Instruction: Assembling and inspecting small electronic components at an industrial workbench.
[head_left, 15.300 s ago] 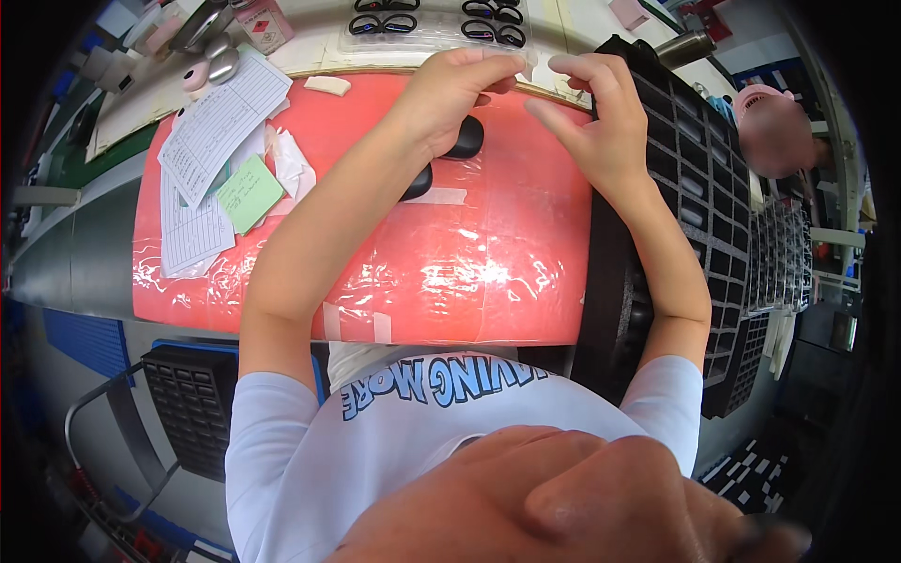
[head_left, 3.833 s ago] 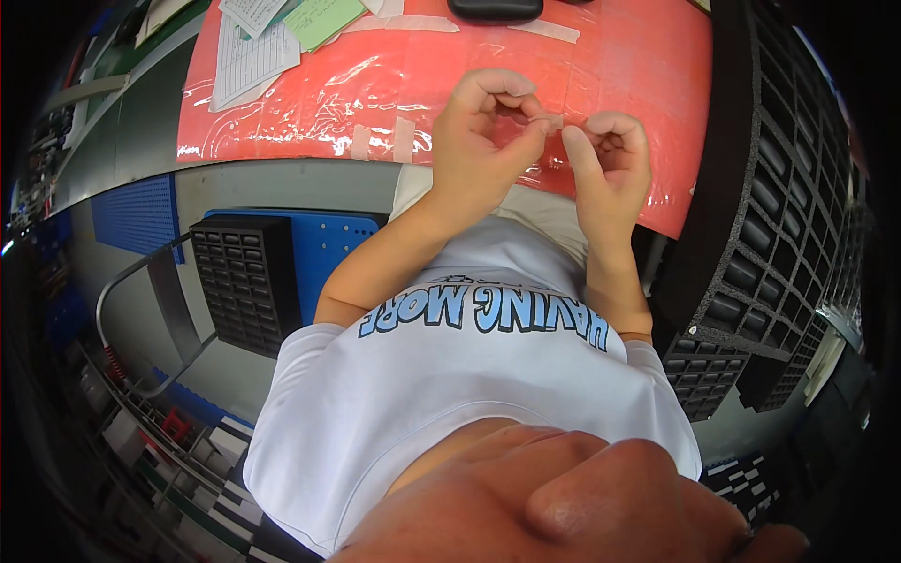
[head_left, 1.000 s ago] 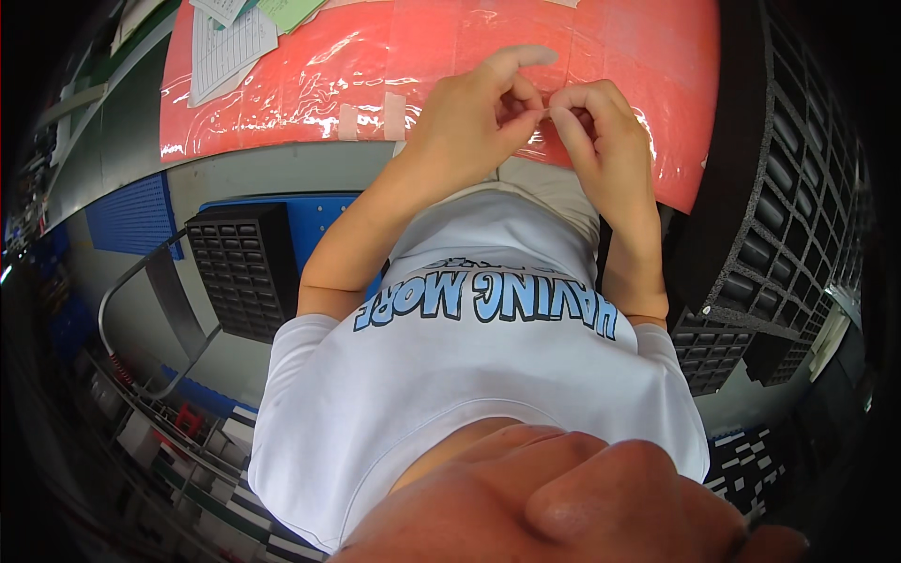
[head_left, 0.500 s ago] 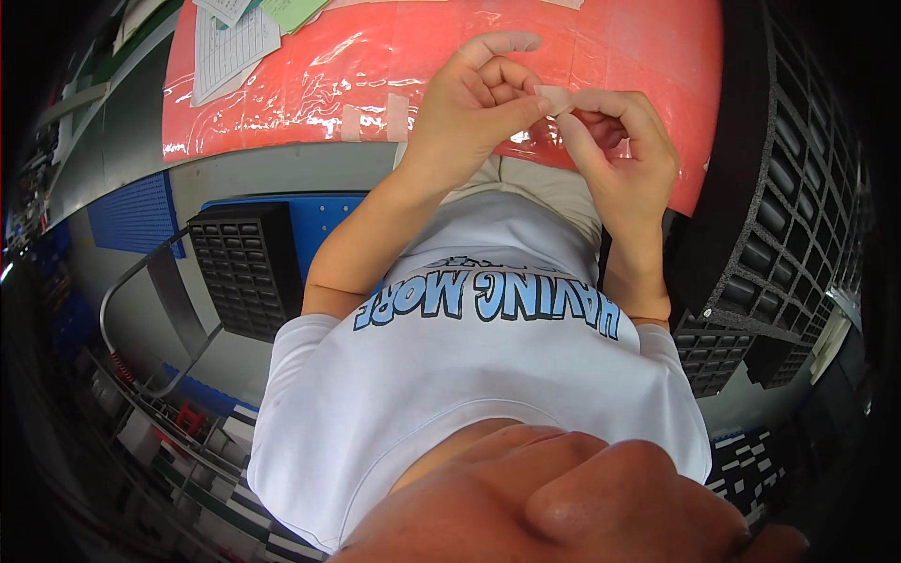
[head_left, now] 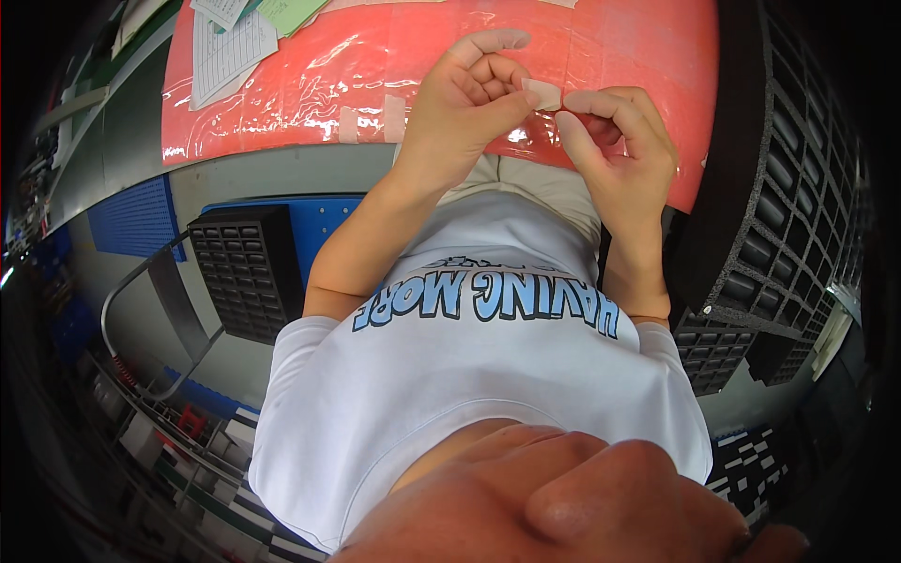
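Note:
Above the near edge of the red-covered table, my left hand pinches a small whitish flat piece between thumb and a curled finger, while its index finger is raised. The piece looks like a scrap of film or tape; its exact kind is too small to tell. Close to its right edge is my right hand, with thumb and index fingertips slightly apart and the other fingers curled. Nothing shows between those two tips. Several fingertips on both hands look paler, as if covered. The red table cover is glossy, with pale tape strips near its edge.
Papers and a green sheet lie at the table's far left. A tall black compartment rack stands close on my right. At left are a smaller black tray, a blue panel and a metal tube frame.
My left hand has shifted slightly left with the whitish piece. The right thumb and index finger, earlier at the piece's edge, are now a little apart from it.

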`<action>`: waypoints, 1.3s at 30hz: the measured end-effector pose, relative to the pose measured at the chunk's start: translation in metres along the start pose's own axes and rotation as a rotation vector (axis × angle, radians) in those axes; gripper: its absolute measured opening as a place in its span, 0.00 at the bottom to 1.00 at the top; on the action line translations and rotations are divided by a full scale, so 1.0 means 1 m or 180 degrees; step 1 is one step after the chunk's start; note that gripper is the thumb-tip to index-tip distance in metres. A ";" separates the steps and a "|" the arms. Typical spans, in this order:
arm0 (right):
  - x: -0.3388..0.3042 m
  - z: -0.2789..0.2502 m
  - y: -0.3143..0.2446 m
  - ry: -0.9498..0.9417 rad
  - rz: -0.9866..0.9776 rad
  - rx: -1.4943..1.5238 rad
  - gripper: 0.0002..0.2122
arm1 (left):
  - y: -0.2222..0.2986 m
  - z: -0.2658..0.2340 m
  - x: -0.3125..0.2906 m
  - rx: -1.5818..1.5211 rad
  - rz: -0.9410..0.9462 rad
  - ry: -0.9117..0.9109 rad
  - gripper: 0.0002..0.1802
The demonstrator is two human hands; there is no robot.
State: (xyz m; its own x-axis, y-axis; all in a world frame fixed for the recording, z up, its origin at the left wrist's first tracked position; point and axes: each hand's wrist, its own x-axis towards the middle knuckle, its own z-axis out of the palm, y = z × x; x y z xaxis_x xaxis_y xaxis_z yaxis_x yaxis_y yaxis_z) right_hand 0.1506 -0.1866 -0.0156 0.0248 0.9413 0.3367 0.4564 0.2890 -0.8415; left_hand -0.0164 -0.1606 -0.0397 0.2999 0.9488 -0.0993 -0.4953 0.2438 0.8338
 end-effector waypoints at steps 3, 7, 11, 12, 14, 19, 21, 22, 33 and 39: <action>-0.001 0.002 0.004 -0.0031 0.0072 0.0064 0.05 | 0.002 0.003 -0.002 0.0158 0.0011 -0.0002 0.26; -0.002 0.005 0.005 -0.0003 0.0108 0.0177 0.05 | 0.003 0.004 -0.005 0.0308 0.0047 -0.0140 0.27; -0.004 0.005 0.003 -0.0017 0.0092 0.0187 0.05 | -0.004 -0.001 -0.004 0.0008 0.0187 -0.0219 0.27; -0.003 0.004 0.003 -0.0016 0.0076 0.0144 0.05 | -0.002 -0.001 -0.004 0.0087 0.0050 -0.0212 0.26; -0.004 0.006 0.006 -0.0006 0.0097 0.0219 0.05 | -0.001 -0.001 -0.005 0.0171 -0.0097 -0.0199 0.26; 0.000 0.004 0.006 0.0001 0.0076 0.0247 0.05 | 0.003 0.001 -0.002 0.0151 -0.0153 -0.0203 0.26; 0.002 -0.003 -0.001 -0.0168 0.0177 0.0052 0.04 | 0.001 -0.002 0.001 0.0076 -0.0116 -0.0327 0.27; 0.004 -0.004 -0.002 -0.0114 0.0155 -0.0043 0.04 | 0.000 -0.002 0.003 0.0006 -0.0087 -0.0429 0.28; -0.003 -0.008 0.007 0.0361 -0.0885 -0.0721 0.08 | -0.012 0.001 0.002 0.0276 -0.0225 -0.0341 0.27; -0.003 -0.013 0.002 0.0322 -0.1110 -0.0892 0.08 | -0.004 0.007 -0.001 0.0395 -0.0264 -0.0355 0.27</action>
State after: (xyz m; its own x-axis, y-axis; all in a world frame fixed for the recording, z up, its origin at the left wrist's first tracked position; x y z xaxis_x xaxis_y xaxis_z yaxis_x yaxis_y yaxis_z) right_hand 0.1632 -0.1914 -0.0129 -0.0926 0.7703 0.6309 0.6755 0.5141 -0.5285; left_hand -0.0092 -0.1634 -0.0389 0.4275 0.8966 -0.1155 -0.3629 0.2872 0.8865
